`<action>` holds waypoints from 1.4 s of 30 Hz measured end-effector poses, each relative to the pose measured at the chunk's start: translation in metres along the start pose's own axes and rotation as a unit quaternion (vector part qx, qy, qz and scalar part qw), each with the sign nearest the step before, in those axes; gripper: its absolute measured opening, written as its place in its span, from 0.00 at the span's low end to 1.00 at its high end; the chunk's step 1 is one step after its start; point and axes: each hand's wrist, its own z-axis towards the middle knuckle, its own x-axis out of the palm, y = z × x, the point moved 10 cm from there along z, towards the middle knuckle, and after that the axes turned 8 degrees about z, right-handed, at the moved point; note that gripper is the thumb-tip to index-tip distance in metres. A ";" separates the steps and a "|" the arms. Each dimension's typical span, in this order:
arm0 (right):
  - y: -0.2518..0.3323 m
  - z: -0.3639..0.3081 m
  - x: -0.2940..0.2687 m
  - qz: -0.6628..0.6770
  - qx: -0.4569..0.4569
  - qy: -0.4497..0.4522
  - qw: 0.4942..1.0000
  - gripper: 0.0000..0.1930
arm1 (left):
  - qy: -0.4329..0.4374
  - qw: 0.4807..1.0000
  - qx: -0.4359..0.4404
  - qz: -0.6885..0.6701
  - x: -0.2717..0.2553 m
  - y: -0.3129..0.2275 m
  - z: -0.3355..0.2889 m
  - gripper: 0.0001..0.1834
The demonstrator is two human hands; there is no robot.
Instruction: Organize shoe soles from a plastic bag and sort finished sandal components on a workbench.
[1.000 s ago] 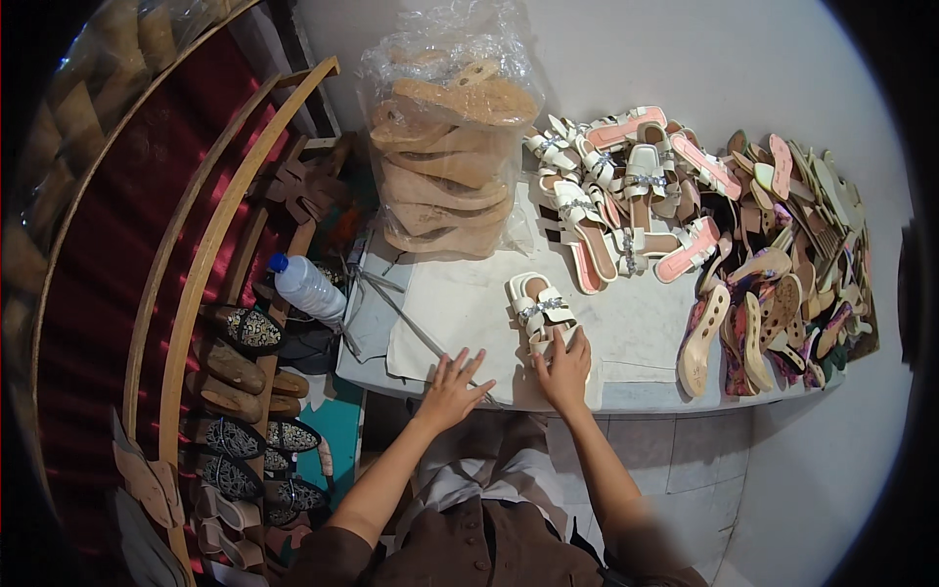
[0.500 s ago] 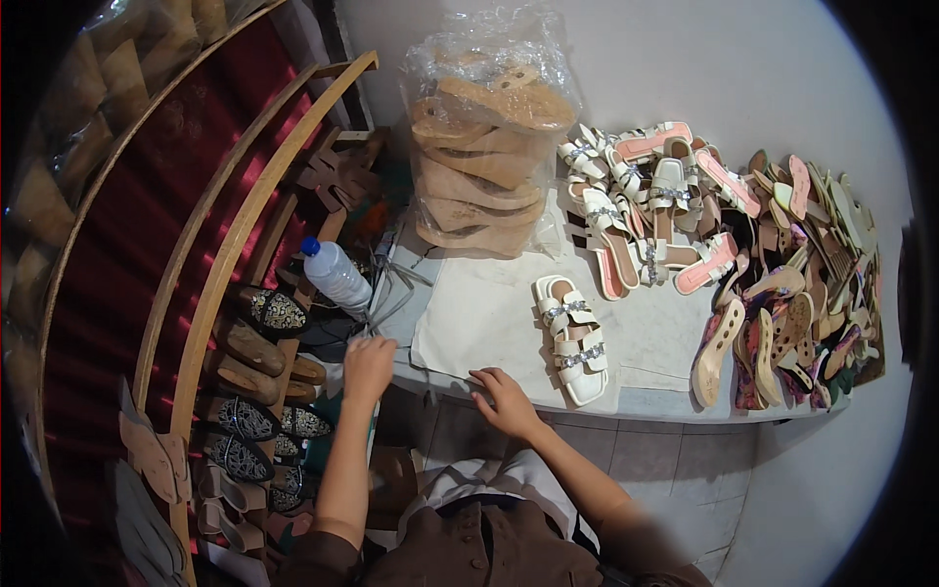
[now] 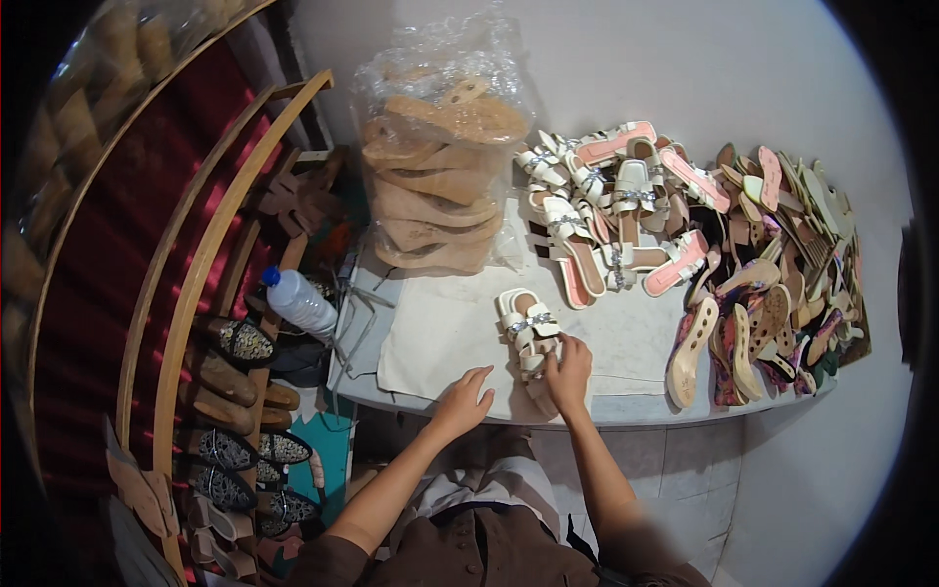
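A white slide sandal (image 3: 523,318) with a silver jewelled trim lies near the front edge of the table. Over its near end, my right hand (image 3: 569,374) has fingers and thumb closed around the side, covering part of the straps. My left hand (image 3: 462,403) is just left of the sandal, over the table's front edge; its fingers are extended and hold nothing. Farther back on the table is a pile of similar white sandals (image 3: 634,199), some with pink insoles.
Tan wedge soles fill a clear plastic bag (image 3: 437,161) at the back left. Loose soles and patterned wedges (image 3: 773,284) crowd the right end. On the left stand a blue-capped bottle (image 3: 301,301), grey cords (image 3: 352,318) and a wooden rack (image 3: 196,323) beside several shoes (image 3: 227,448).
My left hand has moved right, away from the bottle and cords, and opened. My right hand has moved right from the table edge and taken hold of the sandal. The view has shifted.
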 end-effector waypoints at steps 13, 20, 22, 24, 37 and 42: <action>-0.097 0.004 0.040 0.261 0.279 0.260 0.887 0.33 | -0.011 0.985 -0.142 -0.096 0.055 -0.021 0.065 0.34; -0.091 0.024 0.064 0.342 0.312 0.295 0.836 0.39 | -0.102 0.984 -0.130 -0.073 0.039 -0.018 0.118 0.32; -0.087 0.045 0.066 0.358 0.260 0.276 0.853 0.38 | -0.104 0.977 -0.153 -0.103 0.045 -0.008 0.131 0.30; -0.086 0.052 0.070 0.301 0.236 0.314 0.869 0.37 | -0.111 0.973 -0.165 -0.114 0.050 0.004 0.138 0.30; -0.079 0.179 0.000 -0.002 -0.048 0.094 0.994 0.30 | -0.167 0.972 -0.120 0.115 0.031 -0.040 0.190 0.31; -0.091 0.177 0.025 -0.021 -0.018 0.129 0.991 0.36 | -0.162 0.964 -0.127 0.168 0.035 -0.046 0.204 0.33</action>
